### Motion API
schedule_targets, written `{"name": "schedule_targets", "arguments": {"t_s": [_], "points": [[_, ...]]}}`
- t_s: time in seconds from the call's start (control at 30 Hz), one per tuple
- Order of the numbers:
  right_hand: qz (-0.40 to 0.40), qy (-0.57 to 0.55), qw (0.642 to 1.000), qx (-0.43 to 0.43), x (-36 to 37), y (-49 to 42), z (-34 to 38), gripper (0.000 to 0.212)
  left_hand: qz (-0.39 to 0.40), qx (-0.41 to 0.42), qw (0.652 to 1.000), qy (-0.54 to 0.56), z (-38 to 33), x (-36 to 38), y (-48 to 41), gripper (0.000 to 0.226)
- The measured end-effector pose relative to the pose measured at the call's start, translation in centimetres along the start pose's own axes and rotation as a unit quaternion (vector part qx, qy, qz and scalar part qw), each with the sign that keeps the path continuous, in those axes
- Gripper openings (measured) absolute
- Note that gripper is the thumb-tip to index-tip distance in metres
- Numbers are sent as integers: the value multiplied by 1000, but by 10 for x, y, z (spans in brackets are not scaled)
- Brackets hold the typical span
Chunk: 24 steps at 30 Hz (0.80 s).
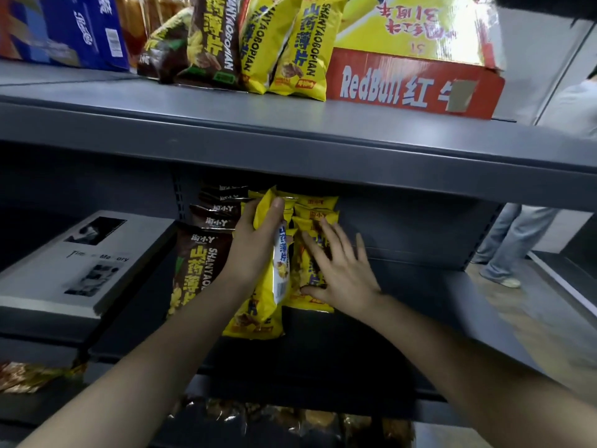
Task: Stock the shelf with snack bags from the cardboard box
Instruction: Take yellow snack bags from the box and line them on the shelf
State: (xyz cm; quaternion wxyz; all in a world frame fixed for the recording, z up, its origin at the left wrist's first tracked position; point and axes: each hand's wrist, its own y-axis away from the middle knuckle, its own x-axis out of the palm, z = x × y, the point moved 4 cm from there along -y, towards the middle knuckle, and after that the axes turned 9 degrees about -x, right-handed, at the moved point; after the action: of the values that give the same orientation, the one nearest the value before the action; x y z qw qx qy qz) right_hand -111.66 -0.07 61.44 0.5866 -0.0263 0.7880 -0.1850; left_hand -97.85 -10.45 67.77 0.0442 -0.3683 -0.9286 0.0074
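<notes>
Looking at the shelf: a big grey metal shelf (pixel 290 124) with boards at different heights; the hands work on the middle board (pixel 420 286).
Red box: a red RedBull box (pixel 410 82) sits on the top board, at the right.
Blue box: a blue box (pixel 84 27) sits on the top board, at the left.
Book: a grey book (pixel 64 270) lies flat on a board at the left.
Top bags: brown and yellow snack bags (pixel 258 43) stand between the two boxes.
Brown row: brown bags (pixel 200 263) stand in a row on the middle board, left of the yellow ones.
Yellow row: yellow bags (pixel 318 215) stand in a row, touching the brown row's right side.
Held bag: one yellow snack bag (pixel 268 286) stands upright at the front, between the two rows.
Left hand (pixel 255 240): its fingers (pixel 276 203) are wrapped around the top of the held bag.
Right hand (pixel 342 273): fingers spread flat, pressing on the front of the yellow row, gripping nothing.
Other person: legs (pixel 507 244) stand far off at the right.
</notes>
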Motion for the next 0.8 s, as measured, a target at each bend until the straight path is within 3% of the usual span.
{"name": "schedule_targets", "arguments": {"t_s": [0.2,0.4,0.5,0.6,0.67,0.73,0.8], "points": [[65,31,997,-36,15,-15,0,114,-14,-7,1000,-9,3,1,-2,92],[78,29,996,-37,23,-20,-4,113,-17,-12,1000,-11,2,-1,0,94],[88,26,995,-39,18,-20,-3,112,-14,-10,1000,-10,-1,1,4,84],[70,-46,996,-33,1,-17,0,107,0,-1,1000,-24,-6,8,7,59],[12,-118,993,-5,-20,-11,-1,88,1,11,999,-47,-9,14,11,45],[-64,-188,980,26,-43,-3,-4,52,-2,31,997,-65,-10,25,15,46],[-112,-322,938,64,-58,9,-7,28,-6,47,994,-95,-10,39,20,55]]}}
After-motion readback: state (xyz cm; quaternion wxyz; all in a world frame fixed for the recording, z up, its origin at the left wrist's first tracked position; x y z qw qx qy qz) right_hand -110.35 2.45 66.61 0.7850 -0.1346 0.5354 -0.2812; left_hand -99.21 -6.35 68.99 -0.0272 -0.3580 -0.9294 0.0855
